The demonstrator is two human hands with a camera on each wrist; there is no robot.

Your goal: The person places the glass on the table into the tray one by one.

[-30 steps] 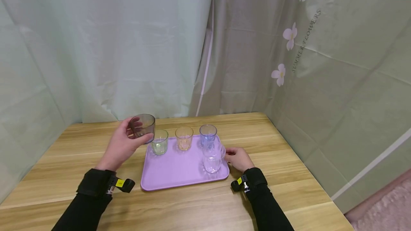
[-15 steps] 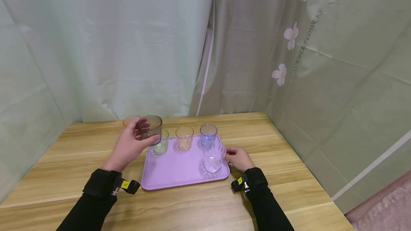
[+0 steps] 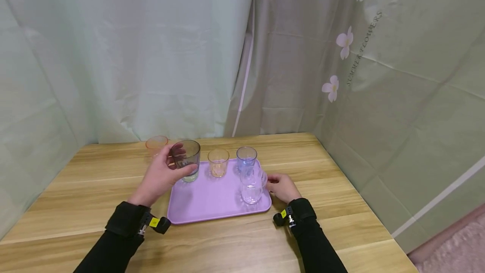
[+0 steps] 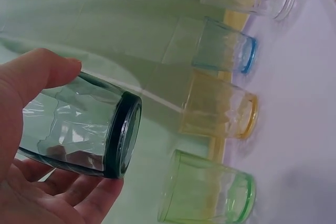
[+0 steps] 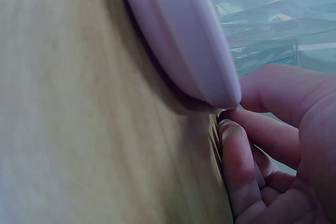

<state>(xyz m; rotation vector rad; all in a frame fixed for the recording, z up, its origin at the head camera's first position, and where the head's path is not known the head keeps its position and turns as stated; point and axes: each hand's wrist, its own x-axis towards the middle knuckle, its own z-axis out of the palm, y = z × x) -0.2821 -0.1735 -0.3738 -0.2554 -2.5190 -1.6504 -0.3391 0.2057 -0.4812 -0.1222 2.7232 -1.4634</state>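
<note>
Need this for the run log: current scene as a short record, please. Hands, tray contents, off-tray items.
left_hand: left hand holds gray glass in its fingers
gray_glass: in the air, apart from green glass in left wrist view
right_hand: right hand, at right edge of tray
tray: purple, on table
tray_far_row: left to right, green glass, yellow glass, blue glass
tray_right_side: clear mug, nearer than blue glass
off_tray: orange glass, partly hidden by left hand
</note>
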